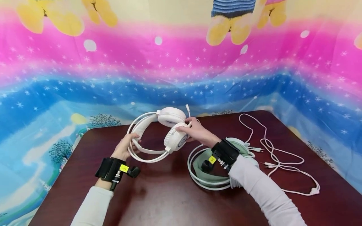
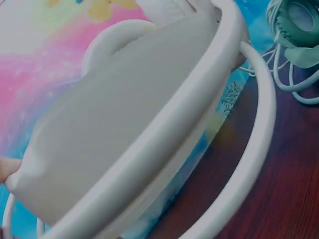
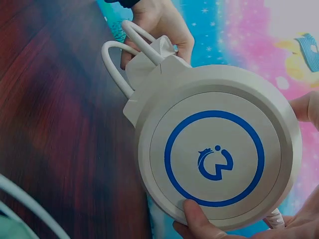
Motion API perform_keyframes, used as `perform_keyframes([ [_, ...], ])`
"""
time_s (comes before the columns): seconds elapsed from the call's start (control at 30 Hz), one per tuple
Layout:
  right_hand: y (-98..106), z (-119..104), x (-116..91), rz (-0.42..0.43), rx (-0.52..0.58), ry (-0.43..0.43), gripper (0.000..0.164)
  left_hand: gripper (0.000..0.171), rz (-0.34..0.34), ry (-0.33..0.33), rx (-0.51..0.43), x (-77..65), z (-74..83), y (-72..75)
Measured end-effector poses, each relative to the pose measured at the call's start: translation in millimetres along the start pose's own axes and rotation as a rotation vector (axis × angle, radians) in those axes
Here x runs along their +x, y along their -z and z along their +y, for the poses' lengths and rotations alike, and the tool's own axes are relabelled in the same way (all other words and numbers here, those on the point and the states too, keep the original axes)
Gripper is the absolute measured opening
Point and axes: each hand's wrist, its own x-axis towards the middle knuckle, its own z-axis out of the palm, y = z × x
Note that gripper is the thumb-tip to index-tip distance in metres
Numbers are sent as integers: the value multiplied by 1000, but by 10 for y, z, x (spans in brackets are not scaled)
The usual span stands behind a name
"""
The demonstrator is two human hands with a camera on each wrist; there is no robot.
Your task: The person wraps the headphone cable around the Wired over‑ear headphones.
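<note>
A white headset is held up over the table, its headband towards the left. My left hand grips the padded headband; in the left wrist view the white headband pad and its tubular frame fill most of the picture. My right hand holds the near ear cup, which bears a blue ring and logo, with the thumb on its outer face in the right wrist view. A thin microphone boom points up beside the right fingers.
A second headset with green padding lies on the dark wooden table, partly under the right forearm. White cable loops across the table's right side, with plugs near the green headset. A patterned cloth hangs behind.
</note>
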Motion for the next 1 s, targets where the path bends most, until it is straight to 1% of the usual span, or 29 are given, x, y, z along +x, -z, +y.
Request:
perform_keyframes([
  [0.07,18,-5,-13,2,-2,4,67,22,20,-15,-6,-24,11,-39],
  [0.1,24,-5,-18,4,1,7,68,24,30,-32,-2,-39,9,-56],
  [0.27,43,-3,-53,10,43,12,69,40,122,-161,62,-92,-26,-135],
  [0.33,56,-1,-67,9,60,10,69,40,143,-207,97,-90,-31,-157],
  [0.43,73,-2,-77,14,73,11,69,36,149,-248,129,-85,-18,-181],
  [0.53,81,-8,-84,13,62,34,71,32,148,-254,110,-87,8,-194],
  [0.63,89,-12,-91,1,54,58,72,30,139,-254,60,-99,40,-196],
  [0.73,104,-9,-103,-15,74,67,70,30,131,-264,42,-121,72,-197],
  [0.83,125,-1,-111,-36,105,76,71,24,122,-278,28,-141,102,-196],
  [0.93,150,6,-123,-55,97,83,73,18,90,-272,-14,-164,127,-190],
  [1.0,172,4,-131,-61,61,85,75,17,68,-272,-38,-180,143,-181],
])
